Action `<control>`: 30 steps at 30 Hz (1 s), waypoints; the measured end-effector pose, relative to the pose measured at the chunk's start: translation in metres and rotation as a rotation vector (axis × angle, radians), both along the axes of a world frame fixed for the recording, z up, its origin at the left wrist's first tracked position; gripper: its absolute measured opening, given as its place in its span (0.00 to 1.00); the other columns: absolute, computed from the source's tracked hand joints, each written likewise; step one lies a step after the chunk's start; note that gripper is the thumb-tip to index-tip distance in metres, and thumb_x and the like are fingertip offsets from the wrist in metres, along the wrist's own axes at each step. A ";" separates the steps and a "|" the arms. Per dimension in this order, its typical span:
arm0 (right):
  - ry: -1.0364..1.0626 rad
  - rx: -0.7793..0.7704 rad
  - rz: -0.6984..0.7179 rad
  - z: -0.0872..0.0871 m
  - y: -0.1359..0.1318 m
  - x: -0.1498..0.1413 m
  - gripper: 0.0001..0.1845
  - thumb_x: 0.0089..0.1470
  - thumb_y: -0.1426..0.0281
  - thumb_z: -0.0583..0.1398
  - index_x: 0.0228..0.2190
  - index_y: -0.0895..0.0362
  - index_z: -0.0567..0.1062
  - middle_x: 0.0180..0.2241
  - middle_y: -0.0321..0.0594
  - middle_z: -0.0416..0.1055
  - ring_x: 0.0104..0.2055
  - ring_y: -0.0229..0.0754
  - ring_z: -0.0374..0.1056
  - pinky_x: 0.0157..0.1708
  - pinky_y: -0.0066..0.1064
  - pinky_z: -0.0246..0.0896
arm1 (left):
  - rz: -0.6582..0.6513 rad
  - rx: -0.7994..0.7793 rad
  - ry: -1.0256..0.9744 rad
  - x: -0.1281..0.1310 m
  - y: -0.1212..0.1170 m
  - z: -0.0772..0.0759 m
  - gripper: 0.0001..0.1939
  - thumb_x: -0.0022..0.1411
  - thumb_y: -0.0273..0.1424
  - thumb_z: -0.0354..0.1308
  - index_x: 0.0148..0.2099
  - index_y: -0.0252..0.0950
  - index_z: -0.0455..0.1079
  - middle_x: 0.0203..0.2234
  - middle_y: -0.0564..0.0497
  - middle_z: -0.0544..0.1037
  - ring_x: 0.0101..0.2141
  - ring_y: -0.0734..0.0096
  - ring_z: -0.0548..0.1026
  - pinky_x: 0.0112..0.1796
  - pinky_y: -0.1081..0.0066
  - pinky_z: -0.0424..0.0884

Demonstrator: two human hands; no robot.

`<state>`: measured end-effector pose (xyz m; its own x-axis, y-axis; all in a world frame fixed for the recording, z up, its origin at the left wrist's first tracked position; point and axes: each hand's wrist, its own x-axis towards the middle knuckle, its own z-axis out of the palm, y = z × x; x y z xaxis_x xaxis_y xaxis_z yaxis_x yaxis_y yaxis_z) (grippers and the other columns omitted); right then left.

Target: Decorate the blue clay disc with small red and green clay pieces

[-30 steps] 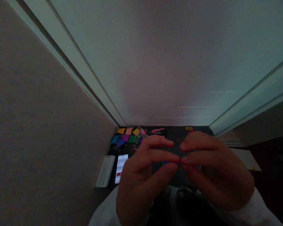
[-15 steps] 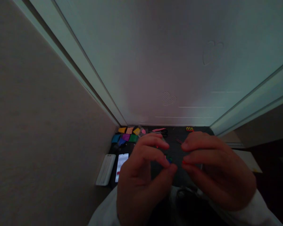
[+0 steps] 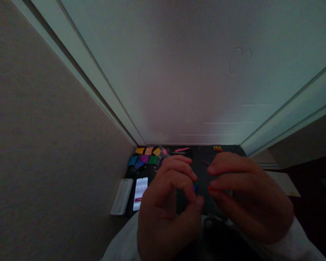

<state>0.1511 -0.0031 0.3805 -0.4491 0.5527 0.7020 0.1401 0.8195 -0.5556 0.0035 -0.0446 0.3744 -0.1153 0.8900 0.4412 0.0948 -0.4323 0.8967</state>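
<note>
Both hands are raised close together over a dark mat (image 3: 203, 174) in dim light. My left hand (image 3: 168, 206) is curled, its fingers and thumb pinched on a tiny blue and green piece (image 3: 196, 187). My right hand (image 3: 247, 195) is also curled, its fingertips pressed together on something small and red (image 3: 210, 188) that I cannot make out. The two pinches sit a few centimetres apart.
Several small coloured packets (image 3: 148, 156) lie at the mat's far left. A pink tool (image 3: 182, 149) and a small red and yellow beaded piece (image 3: 217, 148) lie along the far edge. A lit phone (image 3: 140, 188) and a white case (image 3: 121, 197) lie at the left. A pale wall panel rises behind.
My hands' fingertips were touching one second ago; they have drawn slightly apart. My left fingers have curled in tighter, and the small blue piece now shows at their tips.
</note>
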 end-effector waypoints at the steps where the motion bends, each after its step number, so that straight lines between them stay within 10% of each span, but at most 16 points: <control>1: 0.001 0.000 -0.003 0.000 0.000 0.000 0.10 0.42 0.82 0.58 0.30 0.61 0.70 0.34 0.41 0.66 0.39 0.38 0.63 0.43 0.31 0.60 | 0.001 -0.001 -0.008 0.000 0.000 0.001 0.10 0.44 0.16 0.54 0.23 0.36 0.60 0.27 0.53 0.66 0.39 0.69 0.65 0.44 0.68 0.60; 30: 0.051 -0.069 -0.017 -0.003 -0.003 0.001 0.11 0.43 0.78 0.59 0.31 0.55 0.70 0.33 0.38 0.69 0.37 0.40 0.66 0.37 0.33 0.65 | -0.201 -0.176 -0.177 -0.003 0.003 -0.004 0.01 0.51 0.27 0.56 0.30 0.37 0.67 0.32 0.50 0.67 0.41 0.67 0.65 0.44 0.68 0.61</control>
